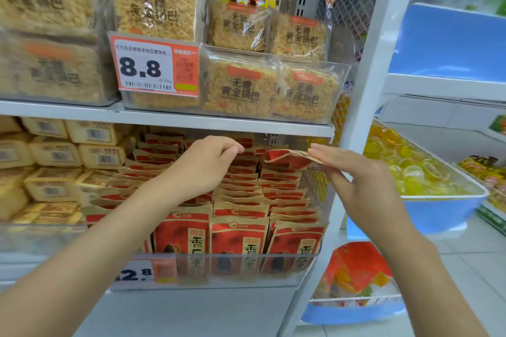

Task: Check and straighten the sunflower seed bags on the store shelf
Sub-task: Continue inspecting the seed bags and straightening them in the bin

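Pinching one seed bag (287,157) by its top edge, r. hand (364,186) holds it tilted above the back-right seed-bag rows (241,235) in clear bin (246,279), lower shelf. L. hand (205,164) hovers over rows, fingers loosely curled, holding nothing. Yellow packs (54,156) crowd left; shelf post (364,90) close on right.

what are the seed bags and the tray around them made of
Seed bags: seemingly kraft-style paper, matte tan with red print; the tops crease, and the bag pinched by the right hand bends softly. A lining can't be judged. Tray: clear hard plastic, glossy; the bags show through its front wall.
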